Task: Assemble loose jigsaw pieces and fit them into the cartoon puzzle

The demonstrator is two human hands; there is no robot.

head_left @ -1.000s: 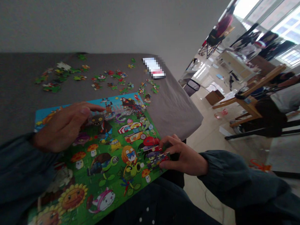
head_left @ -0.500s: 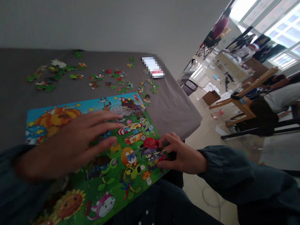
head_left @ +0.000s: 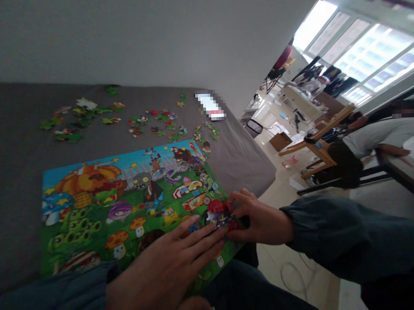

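Observation:
A jigsaw puzzle (head_left: 117,216), printed with bright cartoon plants, mushrooms and zombies, lies on the grey cloth-covered table and reaches over its near edge. My left hand (head_left: 174,264) rests flat across the lower part of the puzzle, fingers stretched toward the right edge and covering some of the picture. At that right edge my right hand (head_left: 258,219) is closed, thumb and bent fingers gripping the border beside a red-helmeted figure. The fingertips of both hands nearly meet there. Whether the right fingers hold a separate piece cannot be made out.
Loose puzzle pieces (head_left: 160,120) lie scattered beyond the puzzle, with another pile (head_left: 77,119) farther left. A lit phone (head_left: 210,106) lies at the back right, near the wall. On the right are a wooden chair (head_left: 325,145) and a seated person in a white top (head_left: 374,138).
My left hand has come down from above the puzzle and moved right, now lying flat near my right hand. My right hand stays at the puzzle's right edge. The view has shifted slightly.

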